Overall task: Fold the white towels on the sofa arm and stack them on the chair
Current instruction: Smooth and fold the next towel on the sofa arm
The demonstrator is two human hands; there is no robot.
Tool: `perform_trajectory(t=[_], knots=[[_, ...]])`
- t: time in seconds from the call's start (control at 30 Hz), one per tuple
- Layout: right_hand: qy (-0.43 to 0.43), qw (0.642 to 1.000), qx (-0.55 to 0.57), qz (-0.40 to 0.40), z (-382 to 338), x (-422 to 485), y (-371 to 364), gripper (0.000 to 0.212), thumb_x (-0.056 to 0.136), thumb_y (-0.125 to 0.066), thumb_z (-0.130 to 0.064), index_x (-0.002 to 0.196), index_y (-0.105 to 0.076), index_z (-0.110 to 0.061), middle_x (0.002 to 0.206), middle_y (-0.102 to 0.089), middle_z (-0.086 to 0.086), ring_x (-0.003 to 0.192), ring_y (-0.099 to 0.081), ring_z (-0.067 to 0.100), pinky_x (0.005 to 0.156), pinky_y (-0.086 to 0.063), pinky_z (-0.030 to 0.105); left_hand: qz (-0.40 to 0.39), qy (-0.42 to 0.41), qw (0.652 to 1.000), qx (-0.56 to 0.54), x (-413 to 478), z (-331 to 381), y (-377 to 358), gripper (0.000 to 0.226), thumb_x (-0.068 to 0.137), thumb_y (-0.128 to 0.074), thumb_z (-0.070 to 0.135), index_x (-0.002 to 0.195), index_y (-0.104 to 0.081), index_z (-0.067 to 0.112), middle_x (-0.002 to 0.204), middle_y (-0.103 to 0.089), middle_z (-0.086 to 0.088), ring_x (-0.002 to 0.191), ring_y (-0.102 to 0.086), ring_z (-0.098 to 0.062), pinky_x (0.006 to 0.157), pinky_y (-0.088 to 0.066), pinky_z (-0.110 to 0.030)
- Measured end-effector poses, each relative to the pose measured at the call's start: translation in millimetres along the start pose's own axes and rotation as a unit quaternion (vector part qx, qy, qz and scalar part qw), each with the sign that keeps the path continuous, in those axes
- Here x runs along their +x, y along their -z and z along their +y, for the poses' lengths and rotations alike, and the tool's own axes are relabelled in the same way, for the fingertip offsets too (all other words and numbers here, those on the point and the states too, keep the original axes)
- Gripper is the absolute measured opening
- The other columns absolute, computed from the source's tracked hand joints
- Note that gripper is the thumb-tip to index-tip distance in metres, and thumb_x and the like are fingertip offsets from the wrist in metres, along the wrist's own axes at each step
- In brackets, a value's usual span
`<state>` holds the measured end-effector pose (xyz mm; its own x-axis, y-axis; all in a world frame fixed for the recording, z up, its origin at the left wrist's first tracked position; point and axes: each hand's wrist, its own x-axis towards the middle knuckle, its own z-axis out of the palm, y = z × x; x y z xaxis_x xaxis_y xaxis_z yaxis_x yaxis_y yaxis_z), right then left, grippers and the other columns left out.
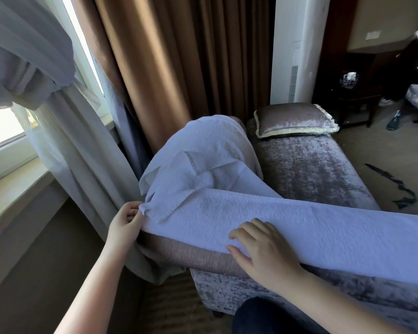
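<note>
A long white towel (299, 220) lies flat along the top of the velvet sofa arm (203, 257), running from the lower left out past the right edge. My left hand (126, 222) pinches its left corner at the arm's end. My right hand (261, 247) rests flat on the towel's near edge with fingers spread. Behind it, more white towels (203, 160) lie crumpled in a heap over the sofa's back corner. No chair with stacked towels is in view.
The grey velvet sofa seat (311, 169) carries a cushion (292, 120) at its far end. Brown curtains (169, 68) and pale sheer curtains (70, 141) hang close at the left by a window sill (15, 194). Dark straps (396, 186) lie on the carpet at right.
</note>
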<state>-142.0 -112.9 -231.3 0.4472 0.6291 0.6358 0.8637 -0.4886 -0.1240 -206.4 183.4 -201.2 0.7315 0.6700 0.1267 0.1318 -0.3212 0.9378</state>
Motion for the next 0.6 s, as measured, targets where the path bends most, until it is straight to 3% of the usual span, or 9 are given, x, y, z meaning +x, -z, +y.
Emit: perform_trajectory(t=[0.1,0.2,0.27,0.33,0.4,0.47,0.53,0.6], knots=[[-0.023,0.999,0.011,-0.030,3,25,3,0.029,0.088,-0.046,-0.038,0.095,-0.069,-0.022,0.098,-0.062,-0.009,0.088,-0.060,0.015,0.070,-0.050,0.029,-0.017,-0.015,0.999,0.031,7,12,-6,0.019,0.096,-0.054,0.034,0.091,-0.067,0.022,0.077,-0.060,0.006,0.075,-0.052,-0.011,0.067,-0.041,-0.027],[0.008,0.996,0.029,-0.090,3,60,-1,0.035,0.090,-0.044,-0.039,0.107,-0.069,-0.021,0.113,-0.064,-0.005,0.103,-0.061,0.017,0.084,-0.051,0.032,0.007,0.016,0.998,0.064,23,18,-15,0.032,0.090,-0.061,0.035,0.081,-0.059,0.005,0.072,-0.054,0.000,0.073,-0.051,-0.017,0.063,-0.036,-0.032],[0.008,0.985,0.067,-0.162,4,85,-5,0.038,0.098,-0.046,-0.037,0.129,-0.059,-0.018,0.137,-0.053,-0.002,0.126,-0.048,0.017,0.103,-0.039,0.033,0.029,0.034,0.995,0.085,32,22,-18,0.020,0.086,-0.066,0.026,0.096,-0.061,0.009,0.088,-0.061,0.003,0.084,-0.057,-0.018,0.071,-0.041,-0.031],[-0.036,0.970,0.104,-0.219,9,107,-9,0.047,0.102,-0.043,-0.039,0.145,-0.040,-0.021,0.155,-0.031,-0.004,0.141,-0.027,0.013,0.113,-0.022,0.028,0.060,0.017,0.994,0.088,30,25,-21,0.030,0.081,-0.071,0.020,0.106,-0.054,0.019,0.103,-0.058,0.005,0.090,-0.056,-0.016,0.080,-0.045,-0.033],[-0.082,0.958,0.128,-0.243,14,121,-18,0.050,0.103,-0.040,-0.040,0.149,-0.033,-0.022,0.158,-0.024,-0.006,0.144,-0.021,0.012,0.115,-0.018,0.026,0.118,-0.079,0.979,0.149,25,27,-25,0.034,0.079,-0.073,0.018,0.106,-0.051,0.020,0.108,-0.053,0.002,0.097,-0.051,-0.019,0.083,-0.043,-0.035],[-0.099,0.958,0.147,-0.226,20,128,-28,0.043,0.103,-0.040,-0.034,0.144,-0.042,-0.020,0.152,-0.035,-0.005,0.139,-0.031,0.015,0.112,-0.028,0.029,0.141,-0.208,0.942,0.222,22,27,-34,0.019,0.083,-0.068,0.018,0.100,-0.059,0.015,0.105,-0.054,-0.001,0.099,-0.049,-0.023,0.083,-0.041,-0.036],[-0.111,0.971,0.132,-0.166,31,133,-35,0.033,0.101,-0.044,-0.020,0.132,-0.054,-0.016,0.136,-0.051,-0.001,0.125,-0.046,0.020,0.097,-0.041,0.034,0.093,-0.317,0.906,0.263,21,29,-47,0.016,0.085,-0.057,0.027,0.092,-0.067,0.016,0.101,-0.060,-0.001,0.093,-0.052,-0.025,0.078,-0.043,-0.037],[-0.155,0.978,0.082,-0.112,47,140,-39,0.034,0.096,-0.047,-0.008,0.128,-0.054,-0.017,0.129,-0.055,0.001,0.120,-0.048,0.023,0.090,-0.042,0.034,0.032,-0.381,0.876,0.293,20,27,-64,0.026,0.084,-0.049,0.032,0.093,-0.070,0.019,0.102,-0.064,0.002,0.092,-0.053,-0.022,0.077,-0.043,-0.033]])
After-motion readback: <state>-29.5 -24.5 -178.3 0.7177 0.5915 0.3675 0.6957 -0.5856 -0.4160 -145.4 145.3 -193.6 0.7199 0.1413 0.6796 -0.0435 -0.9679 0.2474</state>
